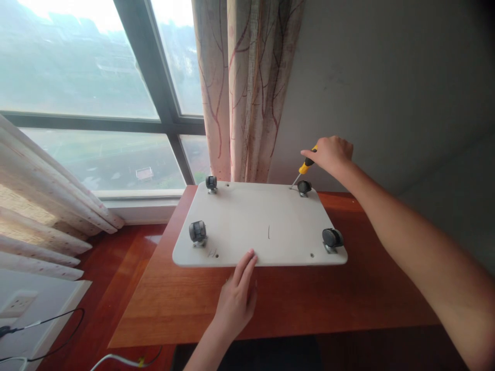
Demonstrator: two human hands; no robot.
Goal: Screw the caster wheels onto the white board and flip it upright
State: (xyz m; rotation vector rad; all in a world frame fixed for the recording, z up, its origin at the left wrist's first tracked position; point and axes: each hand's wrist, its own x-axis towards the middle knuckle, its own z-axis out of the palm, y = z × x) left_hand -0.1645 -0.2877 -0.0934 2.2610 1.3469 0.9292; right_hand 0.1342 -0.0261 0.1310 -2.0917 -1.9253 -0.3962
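A white board (pixel 247 216) with rounded corners lies flat, bearing black casters at its corners: back left (pixel 211 184), front left (pixel 198 233), back right (pixel 304 187) and front right (pixel 332 239). My right hand (pixel 333 153) is closed around a yellow and black screwdriver (pixel 306 166). Its tip meets the board's back edge, just left of the back right caster, where a hole or screw is too small to make out. With fingers stretched out, my left hand (pixel 242 286) rests its fingertips on the board's front edge.
Under the board is a reddish-brown wooden table (pixel 162 309). Behind it hang patterned curtains (pixel 247 93) beside a large window (pixel 77 62), with a grey wall (pixel 386 77) to the right. Cables (pixel 116 358) and a wall socket (pixel 18 305) are at lower left.
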